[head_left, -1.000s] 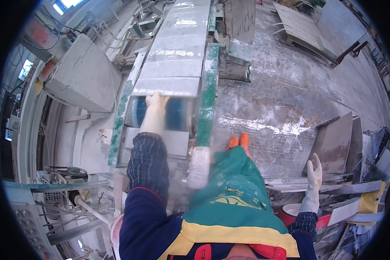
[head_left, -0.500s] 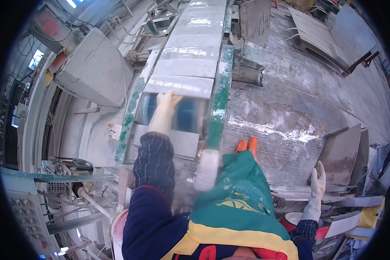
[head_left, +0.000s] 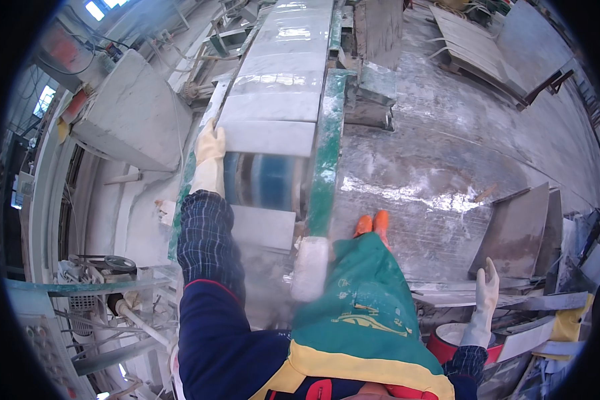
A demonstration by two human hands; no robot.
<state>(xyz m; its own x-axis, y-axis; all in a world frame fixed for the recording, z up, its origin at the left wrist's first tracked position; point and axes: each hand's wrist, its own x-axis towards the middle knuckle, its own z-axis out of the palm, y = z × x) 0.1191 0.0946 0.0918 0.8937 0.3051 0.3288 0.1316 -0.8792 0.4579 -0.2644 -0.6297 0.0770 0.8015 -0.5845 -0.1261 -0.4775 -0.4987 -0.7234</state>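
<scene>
My left hand (head_left: 211, 148), in a pale rubber glove, is at the left edge of the nearest grey-white stone slab (head_left: 267, 137). Its fingers are stretched out along the conveyor's left rail and appear to touch the slab's corner, not wrapped round it. The slab lies flat at the near end of the conveyor, just beyond a blue roller (head_left: 270, 180). More wet, shiny slabs (head_left: 277, 70) line up behind it. Out at my right side, my right hand (head_left: 485, 293), also gloved, hangs with its fingers apart and holds nothing, near some leaning slabs (head_left: 513, 230).
A green side rail (head_left: 325, 160) borders the conveyor on the right. Below the roller lies a pale flat piece (head_left: 263, 227), beside a white wrapped block (head_left: 311, 268). A red bucket (head_left: 450, 337) stands below my right hand. At the left is a button panel (head_left: 43, 340).
My left hand has moved left, from the slab's near edge to its left corner. The view has shifted slightly. My right hand stays out at the side.
</scene>
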